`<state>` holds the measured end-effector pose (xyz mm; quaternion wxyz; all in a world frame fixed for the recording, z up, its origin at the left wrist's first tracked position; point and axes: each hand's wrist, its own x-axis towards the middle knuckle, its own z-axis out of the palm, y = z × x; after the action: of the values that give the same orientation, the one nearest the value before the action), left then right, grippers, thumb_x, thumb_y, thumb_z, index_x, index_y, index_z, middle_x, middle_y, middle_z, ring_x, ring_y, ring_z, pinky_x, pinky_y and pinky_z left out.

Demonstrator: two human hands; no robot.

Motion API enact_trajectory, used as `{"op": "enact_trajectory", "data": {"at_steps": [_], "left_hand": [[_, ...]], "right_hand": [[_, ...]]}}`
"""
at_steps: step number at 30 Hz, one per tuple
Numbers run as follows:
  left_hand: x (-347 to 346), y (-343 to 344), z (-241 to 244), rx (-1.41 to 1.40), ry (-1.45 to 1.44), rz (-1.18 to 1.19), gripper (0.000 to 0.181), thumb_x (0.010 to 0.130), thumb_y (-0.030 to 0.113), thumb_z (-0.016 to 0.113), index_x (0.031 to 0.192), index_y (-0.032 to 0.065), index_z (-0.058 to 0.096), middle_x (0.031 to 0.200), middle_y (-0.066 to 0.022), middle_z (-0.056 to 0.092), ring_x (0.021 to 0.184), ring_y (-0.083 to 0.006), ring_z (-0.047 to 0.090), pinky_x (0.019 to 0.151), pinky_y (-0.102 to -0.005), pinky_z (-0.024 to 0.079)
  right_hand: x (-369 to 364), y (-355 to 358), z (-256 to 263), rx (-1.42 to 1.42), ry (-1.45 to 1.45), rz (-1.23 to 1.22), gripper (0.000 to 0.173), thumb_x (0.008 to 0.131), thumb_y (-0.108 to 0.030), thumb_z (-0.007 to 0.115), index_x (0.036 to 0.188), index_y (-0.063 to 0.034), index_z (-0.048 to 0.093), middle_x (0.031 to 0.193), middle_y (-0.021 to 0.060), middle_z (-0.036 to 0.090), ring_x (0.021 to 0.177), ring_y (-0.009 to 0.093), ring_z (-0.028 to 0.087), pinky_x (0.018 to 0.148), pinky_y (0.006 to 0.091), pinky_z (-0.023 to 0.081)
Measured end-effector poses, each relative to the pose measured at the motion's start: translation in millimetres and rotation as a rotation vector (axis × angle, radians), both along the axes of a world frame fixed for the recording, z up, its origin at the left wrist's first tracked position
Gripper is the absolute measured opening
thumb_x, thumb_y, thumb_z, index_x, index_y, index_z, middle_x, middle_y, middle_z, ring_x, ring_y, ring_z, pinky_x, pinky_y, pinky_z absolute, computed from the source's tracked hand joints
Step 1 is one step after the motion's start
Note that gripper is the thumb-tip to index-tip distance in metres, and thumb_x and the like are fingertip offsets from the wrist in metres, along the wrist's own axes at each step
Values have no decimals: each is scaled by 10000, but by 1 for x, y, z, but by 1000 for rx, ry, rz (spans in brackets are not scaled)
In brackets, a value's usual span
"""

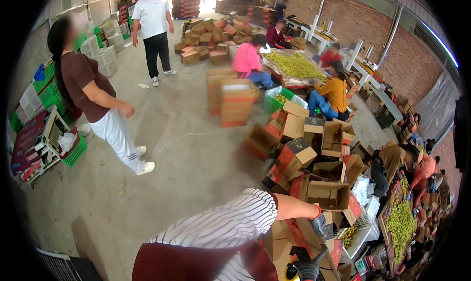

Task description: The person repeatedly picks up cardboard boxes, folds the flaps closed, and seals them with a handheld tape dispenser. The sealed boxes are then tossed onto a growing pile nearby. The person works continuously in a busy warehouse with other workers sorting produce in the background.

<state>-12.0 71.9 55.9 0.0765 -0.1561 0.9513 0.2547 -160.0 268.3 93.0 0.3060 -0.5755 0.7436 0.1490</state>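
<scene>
My left hand (318, 225), in a grey glove with a red cuff, is at the upper edge of an open cardboard carton (281, 240) near the bottom of the view; its fingers are partly hidden, so its grip is unclear. Below it, my right hand (309, 269), also in a grey glove, holds a black tape dispenser (291, 270) with a yellow part. One finger of that hand points out along the carton's flap. Open cartons (328, 195) with red and black printing are heaped just beyond my hands.
A white crate (362, 237) of green fruit stands right of my hands. Stacked cartons (235, 108) stand farther off. People sit around a fruit-covered table (294, 66); others bend at another (399, 222). Two people (88, 71) stand at the left.
</scene>
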Motion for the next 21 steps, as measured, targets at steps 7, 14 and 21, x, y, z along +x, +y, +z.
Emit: {"op": "enact_trajectory", "data": {"at_steps": [7,14,21], "left_hand": [[-22,-12,-2,-196,184,-263,450,829,469,506,974,83,686,990,-167,653,919,-335,612,781,-419,473],[-10,-13,0,16,-90,22,373,774,405,561,898,85,707,957,-159,664,891,-315,621,762,-409,484],[-14,-38,-2,-170,-247,8,360,741,375,590,869,60,706,926,-157,669,873,-306,624,760,-405,486]], "right_hand": [[-19,-40,-57,-206,-98,128,874,726,-403,652,1417,-108,205,1292,136,486,1140,301,497,993,410,344],[-131,-32,-176,-510,-216,679,894,695,-419,680,1405,-104,238,1338,163,434,1164,305,480,994,407,346],[-91,15,-91,-195,-266,245,1053,601,-465,745,1418,-109,184,1295,246,444,1111,339,523,924,419,418]]}}
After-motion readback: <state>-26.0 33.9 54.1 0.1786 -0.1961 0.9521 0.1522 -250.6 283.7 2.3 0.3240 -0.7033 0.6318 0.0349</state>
